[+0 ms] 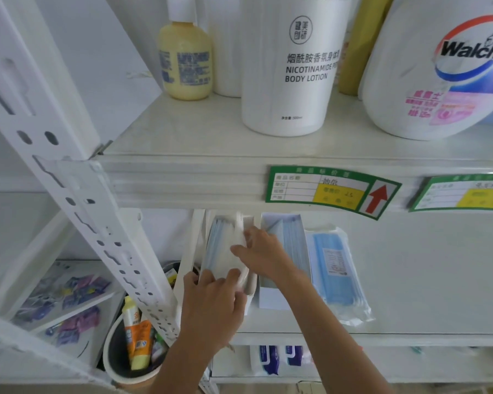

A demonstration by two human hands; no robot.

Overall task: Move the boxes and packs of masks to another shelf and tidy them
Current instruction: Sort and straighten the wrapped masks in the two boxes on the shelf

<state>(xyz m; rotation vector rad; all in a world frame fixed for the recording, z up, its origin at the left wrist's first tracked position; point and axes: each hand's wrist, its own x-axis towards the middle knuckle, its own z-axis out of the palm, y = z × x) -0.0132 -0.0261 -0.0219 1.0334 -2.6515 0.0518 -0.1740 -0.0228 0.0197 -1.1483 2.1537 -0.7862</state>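
Note:
On the middle shelf an open white box of blue masks lies at the left end. My left hand grips its near end. My right hand holds the box's right edge and flap. Beside it to the right lies a second open box of blue masks. A clear plastic pack of blue masks lies flat right of that.
The upper shelf carries a yellow bottle, a white body lotion bottle and a large Walch jug. Price labels sit on the shelf edge. A cup with tubes stands lower left, past the white upright post. Blue-and-white packets lie on the shelf below.

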